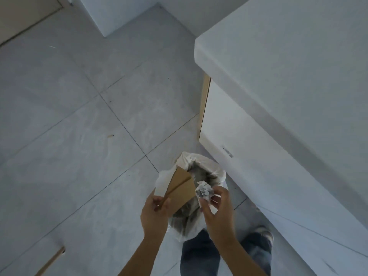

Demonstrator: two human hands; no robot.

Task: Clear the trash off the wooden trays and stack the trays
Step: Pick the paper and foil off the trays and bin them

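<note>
A trash bin lined with a white plastic bag (180,162) stands on the floor beside the counter, right under my hands. My left hand (155,212) grips folded brown cardboard pieces (182,188) and holds them over the bin's mouth. To their right, my right hand (217,208) pinches a crumpled ball of white paper (204,191) in its fingertips, also above the bin. No wooden trays are in view.
A white counter (288,56) with a cabinet front (239,140) fills the right side. Grey floor tiles (79,126) spread to the left. My legs in jeans (201,253) stand behind the bin. A wooden edge (51,259) shows at bottom left.
</note>
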